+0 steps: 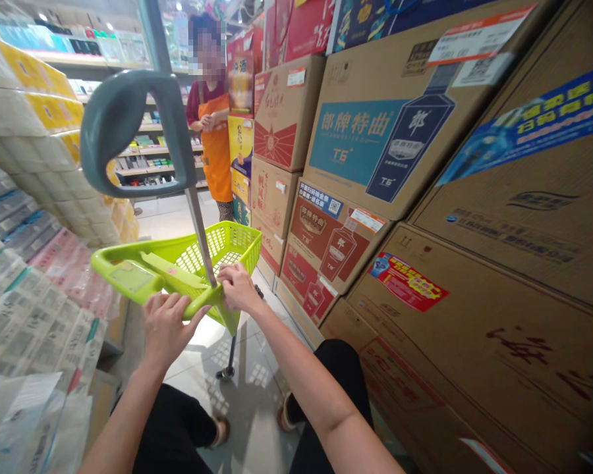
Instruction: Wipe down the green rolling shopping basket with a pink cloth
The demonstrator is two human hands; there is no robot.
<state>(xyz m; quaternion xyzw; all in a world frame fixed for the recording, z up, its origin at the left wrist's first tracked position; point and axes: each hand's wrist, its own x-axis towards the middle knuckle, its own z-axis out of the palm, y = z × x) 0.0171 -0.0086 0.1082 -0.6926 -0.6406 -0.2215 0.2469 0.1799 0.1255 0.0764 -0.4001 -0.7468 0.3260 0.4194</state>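
A lime-green rolling shopping basket (250,253) stands tilted in front of me, with its perforated side away from me. My left hand (165,326) is closed on the near rim, fingers over the top and thumb along the edge. Beside the foot of the pole, my right hand (238,288) is curled around the same rim; its fingertips are partly hidden. From there a metal pole (200,230) rises to a grey loop handle (111,131), which neither hand touches. Below the basket, a caster (225,373) shows on the floor.
Stacked cardboard cartons (356,145) line the right side. Plastic-wrapped tissue packs (44,276) are piled on the left. Further down the aisle a person in an orange apron (216,145) stands with hands together, near stocked shelves (145,151). Pale floor tiles (257,342) run between.
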